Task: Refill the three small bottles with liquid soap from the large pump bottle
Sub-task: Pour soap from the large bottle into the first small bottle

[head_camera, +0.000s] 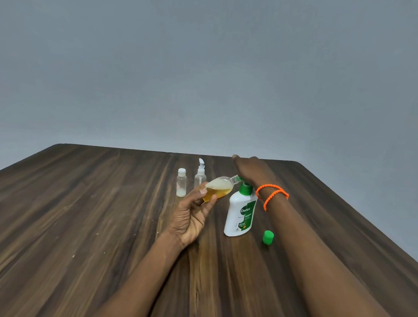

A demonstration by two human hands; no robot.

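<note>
Pump head of large pump bottle (240, 213): hidden under right hand (251, 171), fingers flat, prob. pressing. Left hand (191, 216) grips tilted small bottle (220, 188), mouth at nozzle, amber soap inside. Green cap (268, 237) beside, on table (81, 212).

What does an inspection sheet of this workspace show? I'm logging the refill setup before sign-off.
Surface: dark wood-grain table, faint pale specks.
Job's things: white plastic pump bottle with green collar upright; clear small bottle of amber soap tilted, neck at the pump spout; clear small bottle with white cap and clear small spray bottle with white nozzle standing behind, nearly empty.
Clutter: loose green plastic cap on the table.
Grips: left hand holds the amber bottle; right hand rests flat on the pump head.
Cables: nothing seen.
Surroundings: plain grey wall; orange cord bracelets on right wrist.
</note>
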